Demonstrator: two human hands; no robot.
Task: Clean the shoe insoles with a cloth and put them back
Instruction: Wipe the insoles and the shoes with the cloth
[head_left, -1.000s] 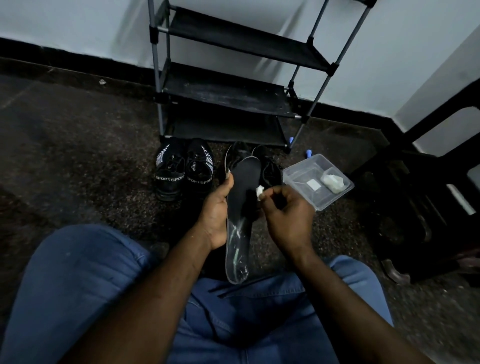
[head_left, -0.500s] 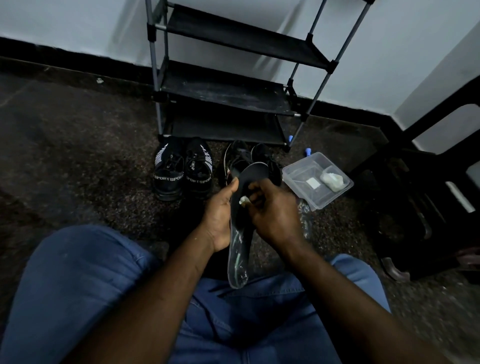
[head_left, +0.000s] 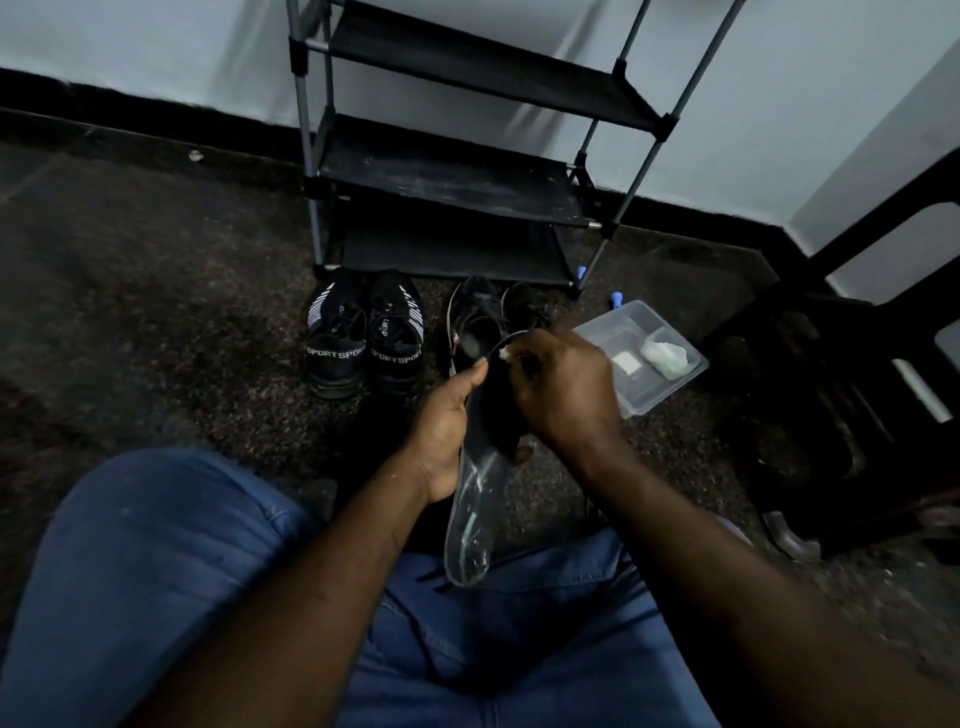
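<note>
A long dark insole (head_left: 475, 512) with a glossy heel end stands upright over my lap. My left hand (head_left: 445, 431) grips its left edge near the middle. My right hand (head_left: 558, 387) lies across the insole's upper part and pinches a small white cloth (head_left: 503, 354) against the toe end. Most of the cloth is hidden under my fingers. Behind my hands a pair of dark shoes (head_left: 485, 312) sits on the floor, and a second black pair marked SPORT (head_left: 363, 338) stands to their left.
A clear plastic container (head_left: 660, 395) with a white lump and a small white square lies on the floor to the right. A black shoe rack (head_left: 452, 171) stands against the wall behind the shoes. Dark furniture (head_left: 857, 374) fills the right side. My blue-jeaned legs are below.
My right hand moved from beside the insole onto it, then slid the cloth up toward the toe end. My left hand kept its grip.
</note>
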